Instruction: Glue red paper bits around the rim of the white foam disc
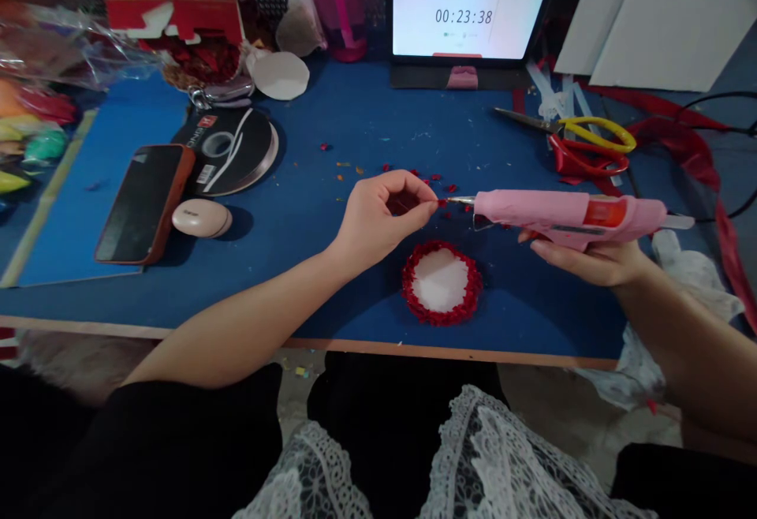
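My right hand (pixel 591 263) is wrapped round the grip of a pink hot glue gun (pixel 532 211), its metal nozzle pointing left. A small red piece (pixel 442 203) is pinched between the thumb and forefinger of my left hand (pixel 384 215), right at the nozzle tip; whether the two touch I cannot tell. Below them lies a round white disc (pixel 441 281) with a ruffled border (pixel 471 298) of red pieces round its edge. Several loose red bits (pixel 453 188) are scattered on the blue tabletop behind the nozzle.
Scissors (pixel 597 134) with yellow and red handles and dark red ribbon (pixel 686 152) lie at the right. A tablet (pixel 458 6) showing a timer stands at the back. A phone (pixel 142 203), an oval case (pixel 201 218) and a ribbon spool (pixel 236 152) lie at the left.
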### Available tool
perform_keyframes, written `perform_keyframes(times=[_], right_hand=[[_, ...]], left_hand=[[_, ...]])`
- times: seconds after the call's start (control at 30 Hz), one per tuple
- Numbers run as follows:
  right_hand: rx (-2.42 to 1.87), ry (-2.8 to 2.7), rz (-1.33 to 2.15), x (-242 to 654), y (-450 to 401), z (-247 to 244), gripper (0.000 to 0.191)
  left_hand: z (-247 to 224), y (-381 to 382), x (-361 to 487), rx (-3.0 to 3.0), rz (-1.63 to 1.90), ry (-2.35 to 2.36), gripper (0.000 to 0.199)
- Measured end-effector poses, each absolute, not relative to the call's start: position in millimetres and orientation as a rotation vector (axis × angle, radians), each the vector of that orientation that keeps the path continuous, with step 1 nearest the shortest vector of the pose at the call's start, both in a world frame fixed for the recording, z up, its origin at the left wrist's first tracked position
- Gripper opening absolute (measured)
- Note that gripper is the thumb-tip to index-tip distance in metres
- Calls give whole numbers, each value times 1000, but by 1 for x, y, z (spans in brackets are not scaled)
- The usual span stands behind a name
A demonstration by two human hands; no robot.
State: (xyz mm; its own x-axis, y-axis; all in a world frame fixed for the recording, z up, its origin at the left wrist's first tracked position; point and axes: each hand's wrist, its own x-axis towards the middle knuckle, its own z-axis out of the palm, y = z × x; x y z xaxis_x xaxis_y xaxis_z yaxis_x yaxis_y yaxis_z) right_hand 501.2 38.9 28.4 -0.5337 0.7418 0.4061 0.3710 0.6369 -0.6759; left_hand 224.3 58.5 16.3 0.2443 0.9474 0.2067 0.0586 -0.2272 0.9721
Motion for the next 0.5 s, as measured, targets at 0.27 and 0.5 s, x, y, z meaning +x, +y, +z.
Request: perform_keyframes(times=[0.27,0.5], right_hand=[[-804,-2097,784,503,42,26,20],[-768,-2161,689,500,39,30,19]], left_hand=[[17,57,224,1530,1185,935,8],[16,60,224,1485,1217,1004,7]])
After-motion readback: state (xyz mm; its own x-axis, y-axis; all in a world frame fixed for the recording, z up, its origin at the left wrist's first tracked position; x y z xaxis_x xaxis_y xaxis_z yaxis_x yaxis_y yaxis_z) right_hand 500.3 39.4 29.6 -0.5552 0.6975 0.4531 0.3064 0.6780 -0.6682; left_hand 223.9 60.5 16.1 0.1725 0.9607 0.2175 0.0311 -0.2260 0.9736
